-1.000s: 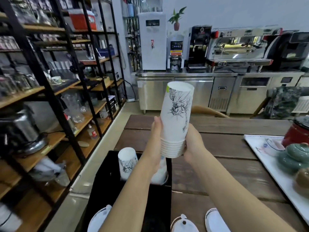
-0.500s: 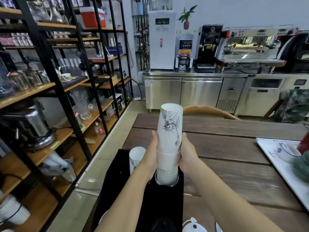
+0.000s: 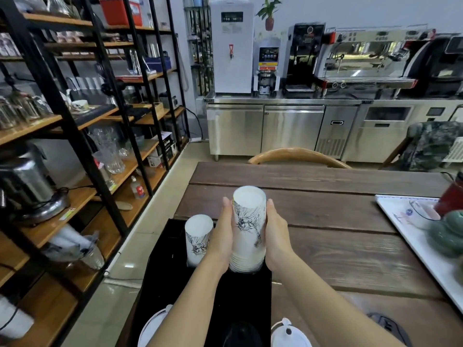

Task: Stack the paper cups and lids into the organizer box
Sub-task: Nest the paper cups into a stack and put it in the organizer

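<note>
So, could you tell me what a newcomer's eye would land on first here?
Probably the tall stack of white printed paper cups at the centre, clasped between the left hand and right hand over the black organizer box. A shorter cup stack stands just left of it in the box.

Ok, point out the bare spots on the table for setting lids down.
Free: the wooden table between the right hand and the white tray, and back to the chair. Crowded: the black organizer box with both cup stacks, and the lids nearest you.
</note>
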Demonstrator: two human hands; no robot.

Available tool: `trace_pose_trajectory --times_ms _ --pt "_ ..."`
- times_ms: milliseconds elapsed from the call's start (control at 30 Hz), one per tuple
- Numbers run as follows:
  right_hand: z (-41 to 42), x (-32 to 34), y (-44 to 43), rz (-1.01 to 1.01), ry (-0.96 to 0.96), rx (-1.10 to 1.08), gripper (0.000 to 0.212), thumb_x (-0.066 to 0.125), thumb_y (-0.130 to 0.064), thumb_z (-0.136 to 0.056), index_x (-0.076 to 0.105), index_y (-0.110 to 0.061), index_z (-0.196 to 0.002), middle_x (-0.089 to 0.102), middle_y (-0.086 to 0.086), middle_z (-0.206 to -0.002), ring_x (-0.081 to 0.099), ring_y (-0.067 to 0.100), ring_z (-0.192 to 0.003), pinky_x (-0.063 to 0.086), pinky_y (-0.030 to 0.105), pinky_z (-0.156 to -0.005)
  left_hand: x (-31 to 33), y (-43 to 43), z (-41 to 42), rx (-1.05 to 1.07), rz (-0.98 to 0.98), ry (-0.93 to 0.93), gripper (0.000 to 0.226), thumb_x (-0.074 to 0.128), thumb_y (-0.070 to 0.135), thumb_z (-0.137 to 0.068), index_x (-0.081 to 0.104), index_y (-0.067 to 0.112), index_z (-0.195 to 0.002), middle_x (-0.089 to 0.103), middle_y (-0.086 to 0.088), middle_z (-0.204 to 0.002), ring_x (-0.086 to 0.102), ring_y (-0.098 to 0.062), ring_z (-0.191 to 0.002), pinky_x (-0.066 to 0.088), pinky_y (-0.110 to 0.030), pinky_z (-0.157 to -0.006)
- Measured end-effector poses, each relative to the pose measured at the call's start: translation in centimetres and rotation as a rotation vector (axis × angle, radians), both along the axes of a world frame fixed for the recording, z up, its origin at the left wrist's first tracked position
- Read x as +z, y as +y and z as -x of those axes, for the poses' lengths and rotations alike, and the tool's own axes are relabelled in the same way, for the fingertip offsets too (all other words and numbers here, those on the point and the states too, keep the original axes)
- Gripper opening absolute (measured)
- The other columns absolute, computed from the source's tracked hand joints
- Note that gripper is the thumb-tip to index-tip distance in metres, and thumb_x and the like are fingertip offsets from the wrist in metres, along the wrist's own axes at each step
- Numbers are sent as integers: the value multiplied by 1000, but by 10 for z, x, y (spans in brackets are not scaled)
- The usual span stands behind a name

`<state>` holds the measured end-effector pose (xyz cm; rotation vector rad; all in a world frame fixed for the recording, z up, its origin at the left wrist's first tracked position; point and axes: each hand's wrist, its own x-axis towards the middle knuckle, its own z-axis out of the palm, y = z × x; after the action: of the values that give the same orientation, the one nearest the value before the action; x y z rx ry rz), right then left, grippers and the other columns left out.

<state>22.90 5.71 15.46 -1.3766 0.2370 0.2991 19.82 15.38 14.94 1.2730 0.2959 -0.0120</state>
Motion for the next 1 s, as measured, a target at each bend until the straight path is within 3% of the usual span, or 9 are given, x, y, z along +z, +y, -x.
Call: trace_pose_trajectory --times_ms 167,333,400,533,667,767,833,933,1000 --pt "1 -13 4 -20 16 30 44 33 -50 -94 67 -22 -89 71 3 -99 65 18 -91 48 33 -85 0 -8 5 80 -16 4 60 23 59 -93 72 25 -94 75 7 -97 67 -9 -99 46 -32 -99" --pt "6 -22 2 -40 49 77 46 31 -50 -95 67 -23 -83 70 -2 -90 64 11 -83 46 31 -80 -4 -12 5 172 -73 -7 54 26 60 -92 70 28 -88 73 10 -93 66 -9 -98 45 -34 -102" --pt "6 -20 1 -28 56 83 47 31 -50 -95 68 -22 -87 71 -1 -92 65 13 -86 46 31 -84 -2 -13 6 167 -67 -12 53 26 56 -94 69 25 -93 74 10 -92 67 -3 -90 48 -27 -95" --pt "5 -15 -10 22 42 117 53 37 -56 -89 70 -17 -103 72 4 -107 66 20 -101 46 38 -98 3 -12 9 190 -105 26 55 26 56 -94 67 22 -105 68 3 -106 61 -12 -103 41 -31 -100" --pt "10 -19 -38 118 -77 -21 41 41 -35 -96 63 0 -99 66 8 -93 61 20 -85 47 26 -73 -5 -20 20 432 -288 8 43 39 43 -94 52 14 -122 59 -2 -120 52 -18 -112 39 -34 -101" --pt "22 -33 -63 202 -109 -9 25 48 -27 -94 58 -7 -82 63 10 -78 56 19 -64 46 26 -56 -14 -45 43 477 -511 -128 54 50 31 -88 37 10 -136 41 -7 -140 36 -20 -132 28 -35 -112" --pt "33 -50 -80 289 -117 38 19 51 -24 -93 59 -8 -86 62 2 -72 56 14 -61 46 21 -49 -27 -73 68 427 -685 -243 58 55 18 -88 31 8 -140 29 -5 -147 23 -15 -138 17 -24 -114" --pt "47 -81 -104 442 -142 110 20 57 -27 -90 62 -9 -95 63 -1 -79 60 19 -78 51 36 -74 -54 -113 99 233 -807 -368 66 43 31 -87 17 17 -145 12 6 -149 3 9 -139 3 -6 -111" --pt "57 -102 -116 549 -124 220 31 58 -33 -88 62 -10 -108 64 2 -97 59 20 -94 48 40 -87 -68 -131 118 -22 -814 -266 68 41 33 -87 8 21 -145 6 6 -153 1 1 -143 2 -8 -110"
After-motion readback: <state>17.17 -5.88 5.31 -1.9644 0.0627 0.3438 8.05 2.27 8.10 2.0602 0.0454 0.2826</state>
